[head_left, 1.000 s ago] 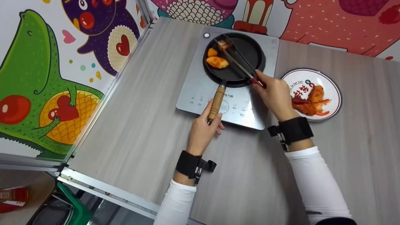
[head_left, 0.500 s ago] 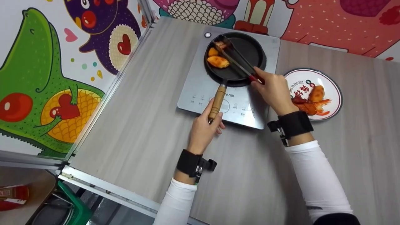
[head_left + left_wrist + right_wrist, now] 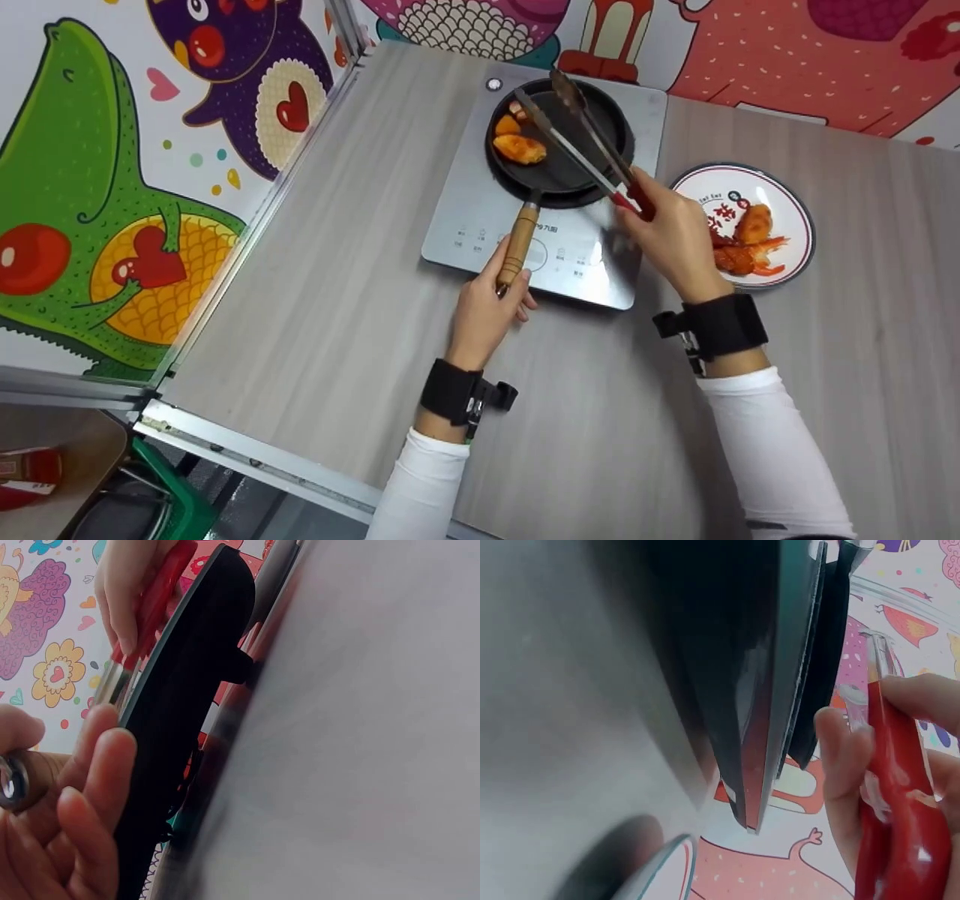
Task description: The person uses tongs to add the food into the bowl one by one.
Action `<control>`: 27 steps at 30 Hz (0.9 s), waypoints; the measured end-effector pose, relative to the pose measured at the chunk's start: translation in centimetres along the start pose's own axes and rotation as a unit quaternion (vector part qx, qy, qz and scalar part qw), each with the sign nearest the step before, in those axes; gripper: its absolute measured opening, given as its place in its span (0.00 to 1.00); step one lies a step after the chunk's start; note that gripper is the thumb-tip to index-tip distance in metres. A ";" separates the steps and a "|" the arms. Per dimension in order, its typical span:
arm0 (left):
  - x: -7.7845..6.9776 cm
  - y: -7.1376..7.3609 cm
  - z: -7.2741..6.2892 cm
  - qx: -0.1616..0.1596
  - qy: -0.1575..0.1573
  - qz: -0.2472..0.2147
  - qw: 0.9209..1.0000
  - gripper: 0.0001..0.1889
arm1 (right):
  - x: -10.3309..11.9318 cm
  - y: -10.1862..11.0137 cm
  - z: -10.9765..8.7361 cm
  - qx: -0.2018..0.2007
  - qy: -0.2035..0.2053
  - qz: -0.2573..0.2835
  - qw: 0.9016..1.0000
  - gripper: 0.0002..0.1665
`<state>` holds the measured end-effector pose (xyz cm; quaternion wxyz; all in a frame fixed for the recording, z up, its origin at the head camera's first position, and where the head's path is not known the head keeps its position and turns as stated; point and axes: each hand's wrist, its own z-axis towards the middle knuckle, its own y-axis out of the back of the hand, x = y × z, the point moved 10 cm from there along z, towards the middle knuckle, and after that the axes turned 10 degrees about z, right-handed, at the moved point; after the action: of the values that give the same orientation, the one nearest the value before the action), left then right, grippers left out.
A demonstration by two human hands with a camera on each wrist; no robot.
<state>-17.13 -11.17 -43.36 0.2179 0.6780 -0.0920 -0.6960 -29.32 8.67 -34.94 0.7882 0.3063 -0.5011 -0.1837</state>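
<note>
My left hand (image 3: 484, 311) grips the wooden handle (image 3: 519, 244) of a black frying pan (image 3: 555, 176) on an induction cooktop. In my right hand (image 3: 671, 232) are metal tongs (image 3: 581, 161) with red grips, their arms spread over the pan and nothing visible between them. At the pan's left side lie a browned orange piece of food (image 3: 519, 149), a smaller orange piece (image 3: 507, 125) and a pale pinkish piece (image 3: 517, 110). The right wrist view shows the red tong grips (image 3: 900, 780) between thumb and fingers. The left wrist view has the pan's dark side (image 3: 187, 667) beyond the left fingers.
The silver cooktop (image 3: 465, 225) carries the pan. To its right, a round white plate (image 3: 795, 217) with a dark rim bears an orange-brown piece (image 3: 753, 223) and reddish food (image 3: 735, 259). Cartoon-printed walls (image 3: 172, 97) border the table (image 3: 337, 285) at the left and back.
The tongs have spread open and come away from the pale piece at the pan's far left, shifting right. My right hand has moved slightly right and nearer; the left hand stays on the handle.
</note>
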 end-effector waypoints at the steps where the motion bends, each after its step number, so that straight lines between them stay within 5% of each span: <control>1: 0.0 0.0 0.0 0.000 0.001 0.000 1.000 0.32 | 0.0 0.3 -0.3 -0.003 0.002 -0.001 1.000 0.30; 17: 0.3 0.4 0.0 0.002 0.020 -0.008 1.000 0.32 | -2.4 6.0 -8.1 -0.065 0.002 -0.038 0.997 0.29; 27: -2.9 1.0 -0.8 0.006 0.012 -0.024 1.000 0.30 | -6.5 9.6 -12.7 -0.107 -0.066 -0.049 0.991 0.29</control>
<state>-16.17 -10.70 -40.36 0.1983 0.6897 -0.0776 -0.6921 -20.82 23.51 -36.86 0.7719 0.2313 -0.5138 -0.2943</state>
